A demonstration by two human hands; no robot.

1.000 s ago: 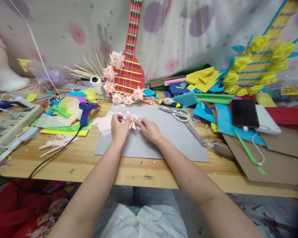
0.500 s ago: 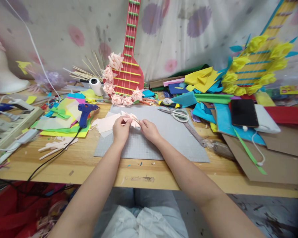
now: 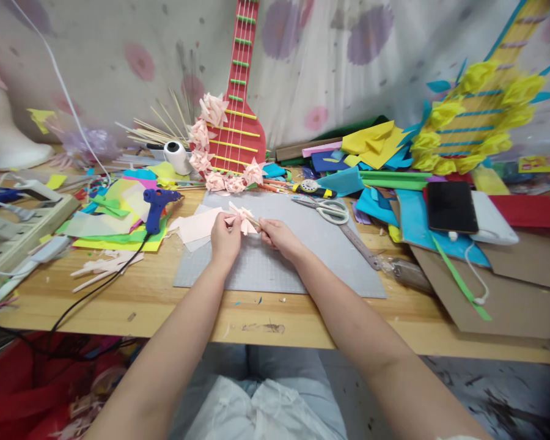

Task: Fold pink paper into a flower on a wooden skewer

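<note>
Over the grey cutting mat, my left hand is closed on a pale pink paper flower, pinching its petals. My right hand grips a thin stick whose tip reaches into the flower's petals. Sheets of pale pink paper lie beside my left hand, partly on the mat. Behind my hands stands a red paper lute with strings, green and yellow bars, and several pink paper flowers round its lower left edge.
Scissors and a ruler lie on the mat's right. A blue glue gun rests on coloured paper at left, its cord trailing forward. A phone, cardboard and a yellow-flowered instrument occupy the right.
My right hand has shifted slightly right, away from the left, and more of the stick shows between them. The left hand still pinches the flower.
</note>
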